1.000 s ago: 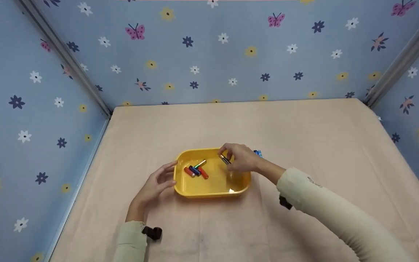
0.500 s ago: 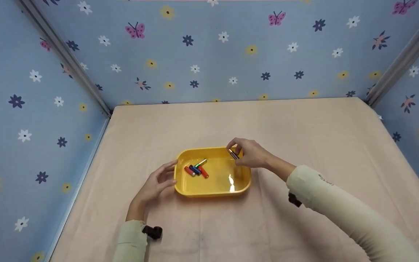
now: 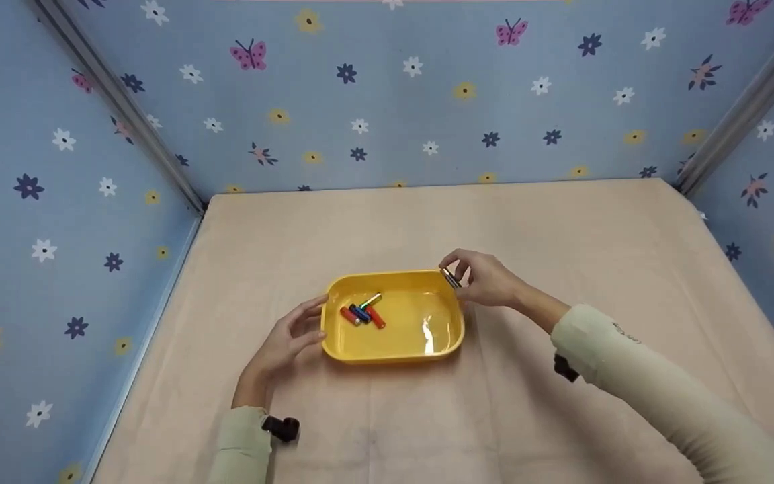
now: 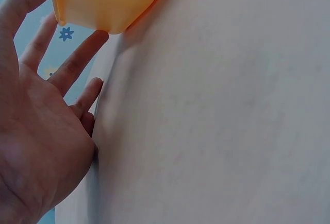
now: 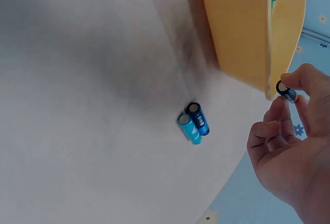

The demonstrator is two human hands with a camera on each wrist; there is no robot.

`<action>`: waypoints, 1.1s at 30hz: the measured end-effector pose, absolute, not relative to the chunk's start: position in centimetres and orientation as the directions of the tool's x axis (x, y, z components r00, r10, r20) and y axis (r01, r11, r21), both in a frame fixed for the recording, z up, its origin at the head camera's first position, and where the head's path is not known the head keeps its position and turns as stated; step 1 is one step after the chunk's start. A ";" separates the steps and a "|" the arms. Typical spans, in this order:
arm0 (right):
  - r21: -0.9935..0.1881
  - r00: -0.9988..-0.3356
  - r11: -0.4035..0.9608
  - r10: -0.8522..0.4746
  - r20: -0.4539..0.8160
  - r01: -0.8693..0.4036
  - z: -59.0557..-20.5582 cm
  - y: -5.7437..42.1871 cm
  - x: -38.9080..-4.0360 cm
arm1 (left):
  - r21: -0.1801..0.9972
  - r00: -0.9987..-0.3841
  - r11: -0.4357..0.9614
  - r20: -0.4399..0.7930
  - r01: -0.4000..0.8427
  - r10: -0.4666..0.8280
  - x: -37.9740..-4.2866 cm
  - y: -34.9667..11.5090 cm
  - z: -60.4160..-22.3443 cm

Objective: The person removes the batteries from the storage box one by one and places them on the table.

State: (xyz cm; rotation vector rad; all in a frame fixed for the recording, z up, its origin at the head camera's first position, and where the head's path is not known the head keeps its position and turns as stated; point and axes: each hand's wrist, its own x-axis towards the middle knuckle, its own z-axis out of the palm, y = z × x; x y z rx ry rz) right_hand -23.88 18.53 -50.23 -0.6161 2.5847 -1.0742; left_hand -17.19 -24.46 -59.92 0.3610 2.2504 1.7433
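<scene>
A yellow plastic tray (image 3: pixel 394 359) stands on the cloth-covered table. My left hand (image 3: pixel 281 341) touches its left end with spread fingers; the left wrist view shows fingertips against the tray's outer wall (image 4: pixel 98 7). My right hand (image 3: pixel 489 279) pinches a dark battery (image 3: pixel 451 277) between thumb and fingers, right at the back right corner of the rim. The battery's flat end (image 5: pixel 282 87) faces the right wrist camera. Several batteries lie in the tray's left half: a red one (image 3: pixel 376 318), a blue one (image 3: pixel 360 314), a green and gold one (image 3: pixel 372 300) and another red one (image 3: pixel 349 316).
In the right wrist view, a dark blue battery (image 5: pixel 198 119) and a light blue battery (image 5: pixel 190 129) lie side by side on the table outside the tray. Flower-patterned blue panels (image 3: pixel 387 94) enclose the table (image 3: pixel 582 235) at the back and sides.
My right hand has moved right and back with the dark battery, from over the tray's inside to its back right corner. The left hand and the tray stay in place.
</scene>
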 end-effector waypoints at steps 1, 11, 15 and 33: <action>-0.723 -0.874 0.635 -0.477 -0.090 -0.271 -50.3 18.8 -23.9 | 0.969 -0.933 0.244 -0.064 0.026 0.354 -17.2 -24.5 -59.9; -0.720 -0.893 0.650 -0.439 -0.094 -0.244 -51.0 21.4 -23.8 | 0.967 -0.943 0.255 -0.095 -0.011 0.320 -17.0 -24.3 -60.0; -0.701 -0.901 0.671 -0.423 -0.092 -0.244 -51.6 22.4 -23.7 | 0.964 -0.945 0.262 -0.130 -0.050 0.300 -16.9 -24.2 -59.8; -0.742 -0.943 0.665 -0.295 -0.154 -0.087 -53.4 24.8 -24.3 | 0.968 -0.943 0.251 -0.106 -0.025 0.316 -17.2 -24.1 -59.8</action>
